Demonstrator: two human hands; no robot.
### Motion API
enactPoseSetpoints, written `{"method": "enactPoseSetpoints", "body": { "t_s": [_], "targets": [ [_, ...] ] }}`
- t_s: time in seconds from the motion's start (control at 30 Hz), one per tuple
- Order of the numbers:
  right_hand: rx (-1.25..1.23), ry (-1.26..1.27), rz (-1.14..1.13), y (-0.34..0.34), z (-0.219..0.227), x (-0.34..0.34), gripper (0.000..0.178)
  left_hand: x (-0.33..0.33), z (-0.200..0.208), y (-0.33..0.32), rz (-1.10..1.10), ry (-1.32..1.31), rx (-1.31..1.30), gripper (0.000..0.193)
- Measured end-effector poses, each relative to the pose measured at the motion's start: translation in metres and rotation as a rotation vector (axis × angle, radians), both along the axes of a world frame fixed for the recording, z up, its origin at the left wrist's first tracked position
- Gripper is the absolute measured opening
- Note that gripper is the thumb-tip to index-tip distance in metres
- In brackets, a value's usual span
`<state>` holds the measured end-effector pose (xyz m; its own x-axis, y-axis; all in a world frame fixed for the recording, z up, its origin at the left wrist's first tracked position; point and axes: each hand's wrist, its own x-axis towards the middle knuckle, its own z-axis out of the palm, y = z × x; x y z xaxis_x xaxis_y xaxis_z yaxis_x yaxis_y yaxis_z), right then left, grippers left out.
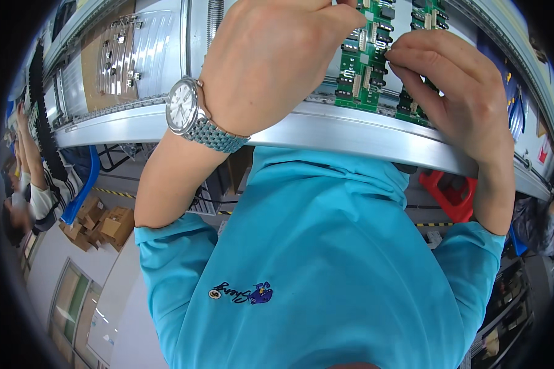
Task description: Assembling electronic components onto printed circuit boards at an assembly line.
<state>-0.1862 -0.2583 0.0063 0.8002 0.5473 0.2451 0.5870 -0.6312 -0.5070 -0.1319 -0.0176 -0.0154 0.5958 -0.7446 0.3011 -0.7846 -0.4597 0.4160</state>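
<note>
- Two green boards lie side by side beyond the near metal rail [338, 134]: the left board [353, 64] between the hands, the right board [412, 106] partly hidden by the right hand [458, 86]. Both carry dark components and pale connectors.
- The left hand [271, 55], a watch [183, 106] on its wrist, reaches over to the far part of the left board. Its fingers run up to the far edge of the view, so I cannot tell whether they are apart or clamped on anything.
- The right hand bends in from the right, its fingertips close together at the right edge of the left board. Whether they pinch a small part or only touch the board, I cannot tell.
- The step in hand looks like fine, two-handed work on the left board's components.
- The next move probably calls for a light, precise fingertip touch, with the board kept steady and neighbouring components left undisturbed.
- Well to the left, small metal parts [122, 38] lie by clear plastic strips [155, 46].
</note>
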Motion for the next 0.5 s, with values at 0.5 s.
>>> {"method": "enactPoseSetpoints", "body": {
  "t_s": [0.5],
  "targets": [
    [-0.083,0.035,-0.028,0.01,0.011,-0.006,0.018,0.101,-0.017,0.031,0.466,-0.059,-0.026,0.017]
  ]
}}
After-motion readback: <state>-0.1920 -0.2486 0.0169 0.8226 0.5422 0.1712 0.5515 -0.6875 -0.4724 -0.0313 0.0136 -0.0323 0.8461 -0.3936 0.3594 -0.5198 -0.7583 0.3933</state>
